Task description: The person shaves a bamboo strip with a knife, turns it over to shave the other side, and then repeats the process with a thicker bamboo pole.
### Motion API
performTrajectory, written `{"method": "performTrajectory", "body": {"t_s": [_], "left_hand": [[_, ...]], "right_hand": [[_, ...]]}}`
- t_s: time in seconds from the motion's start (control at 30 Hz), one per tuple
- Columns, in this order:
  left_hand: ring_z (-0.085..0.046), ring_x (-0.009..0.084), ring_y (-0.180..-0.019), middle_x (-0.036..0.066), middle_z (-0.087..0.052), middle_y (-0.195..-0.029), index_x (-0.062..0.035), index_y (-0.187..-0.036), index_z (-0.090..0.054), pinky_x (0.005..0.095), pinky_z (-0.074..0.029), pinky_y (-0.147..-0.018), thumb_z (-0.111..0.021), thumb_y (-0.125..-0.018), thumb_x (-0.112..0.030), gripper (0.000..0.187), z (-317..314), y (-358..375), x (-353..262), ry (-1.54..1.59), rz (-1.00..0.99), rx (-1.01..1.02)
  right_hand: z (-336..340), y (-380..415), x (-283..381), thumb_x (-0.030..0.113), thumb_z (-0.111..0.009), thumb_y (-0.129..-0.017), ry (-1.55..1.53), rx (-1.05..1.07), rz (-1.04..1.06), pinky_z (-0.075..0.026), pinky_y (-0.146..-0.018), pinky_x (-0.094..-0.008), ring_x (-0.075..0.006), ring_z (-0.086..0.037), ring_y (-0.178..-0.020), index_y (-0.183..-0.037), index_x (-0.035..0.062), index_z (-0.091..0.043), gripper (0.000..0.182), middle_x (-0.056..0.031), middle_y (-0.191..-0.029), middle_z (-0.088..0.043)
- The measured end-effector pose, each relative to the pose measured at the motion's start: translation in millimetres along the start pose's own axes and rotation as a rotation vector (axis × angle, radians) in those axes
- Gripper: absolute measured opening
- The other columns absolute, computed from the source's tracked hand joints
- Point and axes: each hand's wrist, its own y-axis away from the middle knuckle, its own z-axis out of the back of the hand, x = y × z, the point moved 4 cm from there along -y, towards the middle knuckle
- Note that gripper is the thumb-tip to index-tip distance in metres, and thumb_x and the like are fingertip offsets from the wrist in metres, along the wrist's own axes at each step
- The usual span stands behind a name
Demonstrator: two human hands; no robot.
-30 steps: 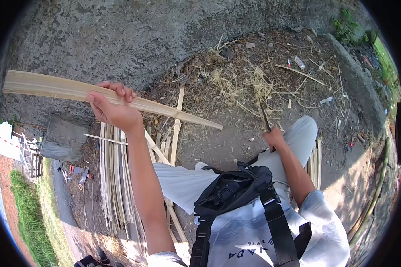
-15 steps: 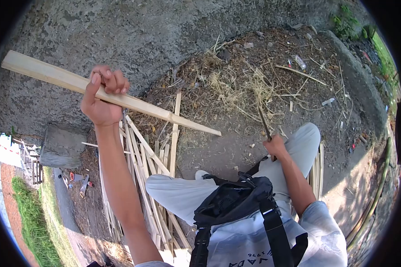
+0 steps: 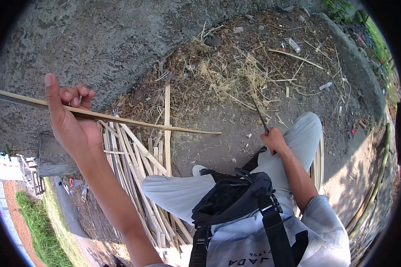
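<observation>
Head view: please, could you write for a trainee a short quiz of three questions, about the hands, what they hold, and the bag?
1. True or false: the blade is in the right hand.
2. Choose one: the raised strip is in (a) the right hand, (b) the left hand, (c) neither hand.
3. Fill in the colour: the bag is ____.

Key: 1 true; 2 b; 3 black.

Bare ground open between strip pile and blade, straw heap beyond, wall blocking far side
</observation>
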Motion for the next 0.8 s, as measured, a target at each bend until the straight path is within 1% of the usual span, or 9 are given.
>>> {"method": "performTrajectory", "body": {"t_s": [0.1, 0.2, 0.3, 0.33, 0.4, 0.47, 0.6, 0.7, 0.8], "left_hand": [[-0.058, 0.0161, -0.073, 0.002, -0.054, -0.071, -0.011, -0.07, -0.054, 0.0263, -0.052, -0.063, -0.069, -0.09, -0.037, 0.036, 1, -8, 4, -0.067, -0.054, 0.165], [-0.054, 0.0123, -0.061, 0.006, -0.059, -0.08, -0.0067, -0.08, -0.057, 0.0268, -0.048, -0.054, -0.068, -0.089, -0.041, 0.037, -6, -1, 4, 0.035, -0.043, 0.115], [-0.044, 0.0081, -0.049, 0.006, -0.058, -0.082, -0.005, -0.086, -0.057, 0.0243, -0.038, -0.047, -0.064, -0.088, -0.046, 0.042, 6, -6, 7, 0.06, -0.013, 0.47], [-0.033, 0.0065, -0.043, 0.003, -0.051, -0.07, -0.005, -0.086, -0.056, 0.0238, -0.029, -0.045, -0.063, -0.088, -0.048, 0.044, 8, -7, 11, 0.057, -0.014, 0.413], [-0.033, 0.0066, -0.044, 0.001, -0.045, -0.064, -0.0053, -0.085, -0.056, 0.0246, -0.029, -0.044, -0.064, -0.088, -0.049, 0.044, 8, -5, 13, 0.069, -0.035, 0.386], [-0.031, 0.0062, -0.048, -0.003, -0.033, -0.059, -0.0063, -0.087, -0.055, 0.0235, -0.027, -0.045, -0.062, -0.088, -0.05, 0.044, 7, 0, 13, 0.042, -0.084, 0.325], [-0.031, 0.0076, -0.051, -0.002, -0.033, -0.061, -0.005, -0.083, -0.051, 0.0241, -0.025, -0.046, -0.062, -0.091, -0.051, 0.048, 7, 3, 17, 0.05, -0.156, 0.162], [-0.032, 0.0083, -0.051, -0.001, -0.036, -0.061, -0.0044, -0.084, -0.05, 0.0245, -0.026, -0.046, -0.057, -0.097, -0.046, 0.044, -3, 10, 15, 0.139, -0.109, 0.049], [-0.035, 0.0086, -0.051, 0.001, -0.039, -0.061, -0.0033, -0.084, -0.049, 0.0246, -0.028, -0.046, -0.053, -0.1, -0.043, 0.043, -18, 11, 18, 0.127, -0.152, 0.046]], "right_hand": [[4, 4, 5, 0.023, -0.064, -0.078, 0.012, -0.002, 0.007, -0.053, -0.079, -0.0468, -0.0429, -0.068, -0.084, -0.085, -0.0072, -0.067, 0.031, -0.0295, -0.084, -0.067], [7, 10, 11, 0.021, -0.063, -0.08, 0.03, 0.005, 0.019, -0.053, -0.076, -0.0466, -0.0424, -0.068, -0.079, -0.085, -0.007, -0.066, 0.028, -0.0283, -0.081, -0.067], [10, 16, 16, 0.018, -0.062, -0.081, -0.085, 0.098, -0.07, -0.053, -0.074, -0.0475, -0.0422, -0.068, -0.076, -0.085, -0.0071, -0.065, 0.026, -0.0274, -0.079, -0.068], [8, 15, 16, 0.018, -0.062, -0.082, -0.077, 0.129, -0.069, -0.053, -0.073, -0.0477, -0.0413, -0.069, -0.076, -0.09, -0.0074, -0.064, 0.027, -0.0269, -0.079, -0.068], [5, 13, 11, 0.018, -0.062, -0.083, -0.058, 0.19, -0.068, -0.053, -0.071, -0.048, -0.0396, -0.069, -0.075, -0.1, -0.0081, -0.062, 0.031, -0.0257, -0.078, -0.068], [0, 12, 7, 0.019, -0.063, -0.084, -0.02, 0.067, 0.033, -0.053, -0.07, -0.0475, -0.0381, -0.07, -0.074, -0.111, -0.0076, -0.057, 0.038, -0.0245, -0.079, -0.068], [-10, 14, 3, 0.02, -0.063, -0.087, 0.12, -0.056, 0.234, -0.053, -0.064, -0.0435, -0.0293, -0.069, -0.066, -0.129, -0.0044, -0.048, 0.051, -0.0187, -0.076, -0.068], [23, 56, 70, 0.02, -0.062, -0.089, -0.196, 0.214, 0.072, -0.05, -0.06, -0.0386, -0.022, -0.065, -0.06, -0.131, -0.0022, -0.049, 0.049, -0.0134, -0.071, -0.065], [24, 66, 116, 0.022, -0.061, -0.092, -0.368, 0.223, 0.303, -0.047, -0.055, -0.0346, -0.0174, -0.06, -0.055, -0.133, -0.0021, -0.048, 0.05, -0.0086, -0.069, -0.062]]}}
